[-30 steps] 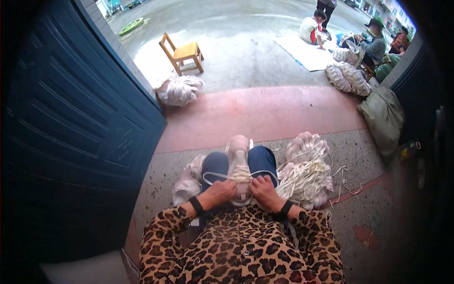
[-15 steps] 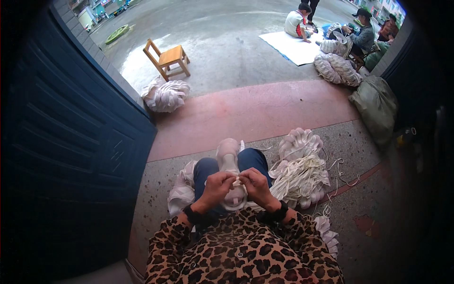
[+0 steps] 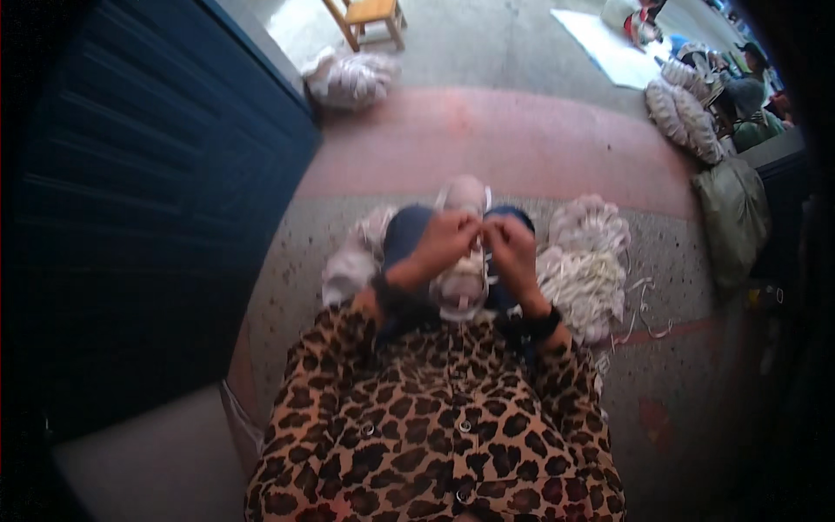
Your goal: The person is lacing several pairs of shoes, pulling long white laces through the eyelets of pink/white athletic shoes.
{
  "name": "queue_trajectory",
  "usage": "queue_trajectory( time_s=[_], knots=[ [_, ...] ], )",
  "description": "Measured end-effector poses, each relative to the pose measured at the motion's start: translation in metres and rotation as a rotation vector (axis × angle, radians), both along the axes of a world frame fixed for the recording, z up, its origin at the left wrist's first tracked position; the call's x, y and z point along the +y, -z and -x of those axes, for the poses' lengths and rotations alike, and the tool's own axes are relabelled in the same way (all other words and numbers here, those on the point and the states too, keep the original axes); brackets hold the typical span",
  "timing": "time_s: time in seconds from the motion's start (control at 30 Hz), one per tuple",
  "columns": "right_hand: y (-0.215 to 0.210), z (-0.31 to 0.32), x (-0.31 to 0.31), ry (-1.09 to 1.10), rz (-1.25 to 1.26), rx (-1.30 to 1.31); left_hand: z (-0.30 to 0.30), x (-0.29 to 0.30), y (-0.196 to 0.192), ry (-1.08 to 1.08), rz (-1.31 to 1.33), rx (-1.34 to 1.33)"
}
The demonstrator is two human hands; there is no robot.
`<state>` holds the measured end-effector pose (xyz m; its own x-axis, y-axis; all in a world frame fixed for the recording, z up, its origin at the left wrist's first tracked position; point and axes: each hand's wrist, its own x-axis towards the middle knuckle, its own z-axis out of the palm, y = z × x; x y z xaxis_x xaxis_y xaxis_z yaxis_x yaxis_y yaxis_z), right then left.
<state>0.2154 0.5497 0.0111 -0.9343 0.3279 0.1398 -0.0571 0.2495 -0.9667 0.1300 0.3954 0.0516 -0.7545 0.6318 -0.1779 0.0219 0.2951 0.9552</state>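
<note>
My left hand [image 3: 445,241] and my right hand [image 3: 511,246] meet fingertip to fingertip over a pale cloth bundle [image 3: 463,280] that rests between my knees. Both pinch thin white cord [image 3: 484,254] looped around the bundle. The bundle's rounded top [image 3: 465,191] sticks out beyond my fingers. I wear a leopard-print shirt [image 3: 444,418], jeans and dark wristbands. Where the cord ends is hidden by my fingers.
A heap of white cords and pale bundles [image 3: 584,265] lies at my right, a smaller pale bundle [image 3: 352,265] at my left. A dark blue door [image 3: 139,191] stands left. Farther off are a wooden chair [image 3: 367,16], white sacks [image 3: 352,78], a green sack [image 3: 735,213] and seated people [image 3: 739,87].
The view has tilted downward and closer, so the chair and people slid toward the top edge. My hands rose from the bundle's base to its middle and drew together.
</note>
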Motion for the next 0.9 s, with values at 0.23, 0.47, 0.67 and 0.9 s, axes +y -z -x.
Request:
queue_trajectory(
  time_s=[0.23, 0.47, 0.67, 0.9],
  knots=[
    [0.061, -0.007, 0.055, 0.116, 0.352, -0.301, 0.062, -0.058, 0.064, -0.189, 0.163, -0.137],
    [0.138, -0.138, 0.105, 0.218, 0.212, -0.500, 0.030, -0.330, 0.209, -0.473, 0.747, 0.072],
    [0.118, -0.123, 0.052, 0.092, 0.138, -0.400, -0.060, -0.389, 0.299, -0.613, 0.832, 0.095],
    [0.051, -0.075, 0.024, -0.213, -0.157, -0.353, -0.078, -0.337, 0.260, -0.464, 0.928, 0.099]
  ],
)
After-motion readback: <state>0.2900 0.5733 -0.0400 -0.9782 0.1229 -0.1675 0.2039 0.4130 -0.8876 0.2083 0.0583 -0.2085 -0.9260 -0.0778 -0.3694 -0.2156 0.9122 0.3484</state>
